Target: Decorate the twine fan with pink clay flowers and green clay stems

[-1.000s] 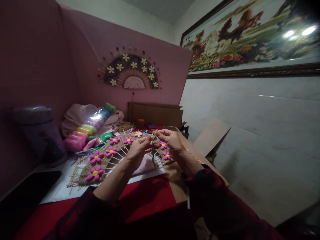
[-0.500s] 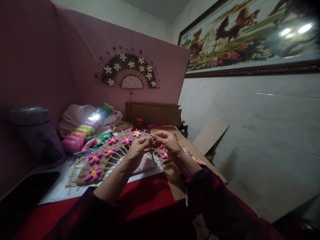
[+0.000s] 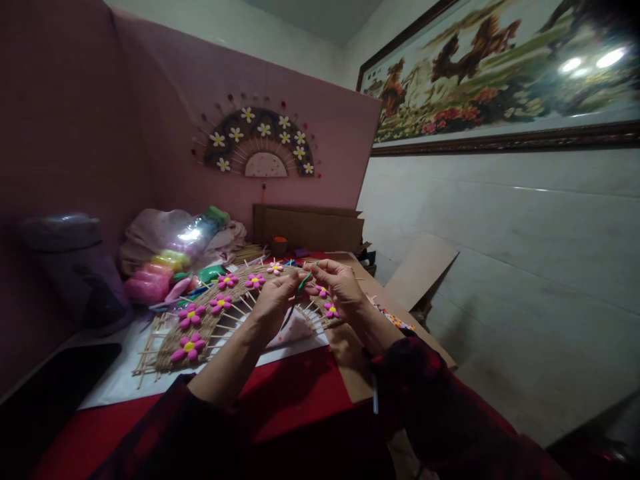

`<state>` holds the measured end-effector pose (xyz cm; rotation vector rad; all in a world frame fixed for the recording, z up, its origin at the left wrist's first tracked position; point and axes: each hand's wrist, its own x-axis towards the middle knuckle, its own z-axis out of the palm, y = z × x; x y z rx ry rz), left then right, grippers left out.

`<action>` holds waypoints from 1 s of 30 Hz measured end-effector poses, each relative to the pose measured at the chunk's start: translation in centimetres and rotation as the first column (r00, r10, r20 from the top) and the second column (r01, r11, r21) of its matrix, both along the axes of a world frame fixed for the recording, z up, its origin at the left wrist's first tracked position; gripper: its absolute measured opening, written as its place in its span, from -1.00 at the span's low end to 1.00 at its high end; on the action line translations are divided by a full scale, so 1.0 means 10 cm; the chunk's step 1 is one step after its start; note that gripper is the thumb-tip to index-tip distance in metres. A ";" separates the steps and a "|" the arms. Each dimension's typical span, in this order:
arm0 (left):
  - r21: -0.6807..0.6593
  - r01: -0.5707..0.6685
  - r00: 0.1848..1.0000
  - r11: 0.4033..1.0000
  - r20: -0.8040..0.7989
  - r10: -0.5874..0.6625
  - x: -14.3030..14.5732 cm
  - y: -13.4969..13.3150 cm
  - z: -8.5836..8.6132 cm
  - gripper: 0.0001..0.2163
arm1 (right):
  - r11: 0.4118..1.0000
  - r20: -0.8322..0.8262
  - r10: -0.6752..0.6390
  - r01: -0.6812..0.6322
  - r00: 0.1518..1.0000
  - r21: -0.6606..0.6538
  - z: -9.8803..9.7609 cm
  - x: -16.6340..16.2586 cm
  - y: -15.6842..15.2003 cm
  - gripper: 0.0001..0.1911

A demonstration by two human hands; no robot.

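Observation:
A thin green strip, soft-looking and bent, hangs between my hands. My left hand pinches it between thumb and fingers. My right hand grips its upper end in a closed pinch. Below and behind both hands lies a fan-shaped piece of twine-wrapped band and thin sticks. Pink flowers with yellow centres sit along the band. A pale dotted half-round forms the fan's inner base, partly covered by my left hand and the strip.
Bags of coloured clay lie at the left, beside a tumbler. A dark flat object rests at the front left. Cardboard stands behind. Another fan hangs on the pink panel. Red cloth covers the front.
The green strip's lower end has swung left and now slants down toward my left hand. My hands keep their pinch, nearly in the same place.

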<state>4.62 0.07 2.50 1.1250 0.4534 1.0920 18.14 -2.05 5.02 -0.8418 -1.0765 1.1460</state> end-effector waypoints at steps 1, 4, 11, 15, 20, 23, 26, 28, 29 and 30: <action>-0.008 0.001 1.000 1.000 0.001 -0.001 0.00 0.00 0.00 -0.64 | 1.000 0.013 -0.006 0.006 1.000 -0.010 0.00 0.01 0.00 -0.63; -0.004 -0.001 1.000 1.000 0.009 0.001 -0.01 0.03 -0.03 -0.75 | 1.000 0.010 -0.003 0.003 1.000 -0.008 0.01 0.01 -0.01 -0.62; 0.042 -0.016 1.000 0.999 -0.007 0.016 0.00 0.05 -0.07 -0.76 | 0.999 0.028 0.008 -0.009 1.000 0.038 0.04 -0.04 -0.04 -0.68; -0.042 -0.002 1.000 0.999 -0.018 0.001 0.01 0.03 -0.05 -0.63 | 0.998 -0.018 -0.056 0.056 0.998 0.020 0.03 -0.02 0.01 -0.62; -0.022 0.042 0.999 0.999 -0.034 -0.042 0.01 0.02 -0.05 -0.74 | 0.993 0.026 -0.110 0.109 0.994 0.048 -0.02 0.02 0.05 -0.62; 0.000 0.032 0.999 0.999 -0.031 -0.032 0.01 0.03 -0.06 -0.80 | 0.993 0.028 -0.105 0.104 0.994 0.048 -0.04 0.03 0.05 -0.62; 0.029 0.034 0.999 0.999 -0.031 -0.033 0.01 0.03 -0.07 -0.79 | 0.993 0.030 -0.116 0.115 0.993 0.032 -0.05 0.02 0.05 -0.60; 0.005 0.039 0.999 0.999 -0.038 -0.039 0.02 0.03 -0.08 -0.75 | 0.992 0.033 -0.125 0.124 0.992 0.023 -0.04 0.01 0.06 -0.60; -0.020 0.040 0.998 0.999 -0.044 -0.041 0.02 0.03 -0.08 -0.71 | 0.991 0.031 -0.129 0.129 0.991 0.020 -0.04 0.01 0.07 -0.59; -0.041 0.040 0.998 0.998 -0.051 -0.042 0.02 0.03 -0.08 -0.66 | 0.991 0.029 -0.134 0.133 0.991 0.018 -0.04 0.01 0.07 -0.59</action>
